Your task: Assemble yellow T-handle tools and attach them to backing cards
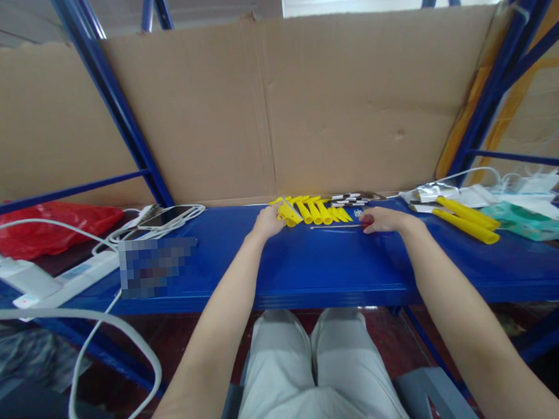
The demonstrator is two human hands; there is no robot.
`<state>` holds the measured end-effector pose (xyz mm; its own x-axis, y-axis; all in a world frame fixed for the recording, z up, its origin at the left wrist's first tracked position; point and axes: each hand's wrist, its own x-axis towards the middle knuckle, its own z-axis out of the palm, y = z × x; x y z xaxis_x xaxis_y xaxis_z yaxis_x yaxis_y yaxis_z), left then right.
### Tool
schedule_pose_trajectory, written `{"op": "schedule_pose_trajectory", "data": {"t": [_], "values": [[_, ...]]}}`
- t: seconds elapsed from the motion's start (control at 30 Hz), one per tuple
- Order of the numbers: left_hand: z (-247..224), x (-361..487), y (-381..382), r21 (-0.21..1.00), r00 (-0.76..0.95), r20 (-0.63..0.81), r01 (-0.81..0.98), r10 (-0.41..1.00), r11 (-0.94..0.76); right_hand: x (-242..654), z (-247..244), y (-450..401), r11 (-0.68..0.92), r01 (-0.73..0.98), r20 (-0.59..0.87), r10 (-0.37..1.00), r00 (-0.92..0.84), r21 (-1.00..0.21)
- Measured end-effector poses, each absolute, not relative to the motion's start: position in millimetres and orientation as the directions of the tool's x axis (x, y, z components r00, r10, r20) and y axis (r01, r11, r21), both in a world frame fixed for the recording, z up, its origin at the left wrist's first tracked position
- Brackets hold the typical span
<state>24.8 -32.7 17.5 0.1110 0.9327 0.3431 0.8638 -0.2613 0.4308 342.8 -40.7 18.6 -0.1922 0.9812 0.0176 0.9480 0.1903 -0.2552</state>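
My left hand (267, 223) is closed on a yellow plastic piece (288, 216) at the left end of a row near the cardboard. Several yellow tube-like pieces (314, 212) lie side by side just right of it, with smaller pointed yellow pieces (341, 215) after them. My right hand (386, 218) grips the red handle of a screwdriver (335, 226), whose thin metal shaft points left along the blue tabletop. Black-and-white parts (350, 199) lie behind the screwdriver. Small silvery bits (358, 213), too small to make out, sit beside my right fingers.
The blue table (331, 263) has a cardboard sheet (339, 103) upright behind it. At the left are a red plastic bag (60, 225), a power strip (78, 274), white cables and a phone (165, 217). Yellow handles (467, 222) and a green packet (524, 221) lie at the right.
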Motion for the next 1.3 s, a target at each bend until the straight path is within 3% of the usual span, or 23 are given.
{"op": "schedule_pose_trajectory", "data": {"t": [0.43, 0.8, 0.93, 1.13, 1.3], "values": [[16, 31, -31, 0.409, 0.176, 0.447, 0.832, 0.877, -0.375, 331, 16, -40, 0.217, 0.959, 0.086, 0.975, -0.205, -0.181], [12, 39, -33, 0.356, 0.258, 0.440, 0.829, 0.860, -0.431, 331, 12, -36, 0.221, 0.967, 0.115, 0.972, -0.207, -0.127], [10, 40, -33, 0.368, 0.252, 0.444, 0.824, 0.860, -0.432, 328, 11, -34, 0.275, 0.951, 0.198, 0.949, -0.246, -0.141], [10, 43, -34, 0.340, 0.237, 0.475, 0.839, 0.847, -0.425, 293, 8, -40, 0.524, 0.765, 0.439, 0.827, -0.351, -0.374], [12, 47, -38, 0.360, 0.229, 0.487, 0.826, 0.843, -0.433, 255, -2, -44, 0.492, 0.507, 0.378, 0.870, -0.317, -0.708]]}}
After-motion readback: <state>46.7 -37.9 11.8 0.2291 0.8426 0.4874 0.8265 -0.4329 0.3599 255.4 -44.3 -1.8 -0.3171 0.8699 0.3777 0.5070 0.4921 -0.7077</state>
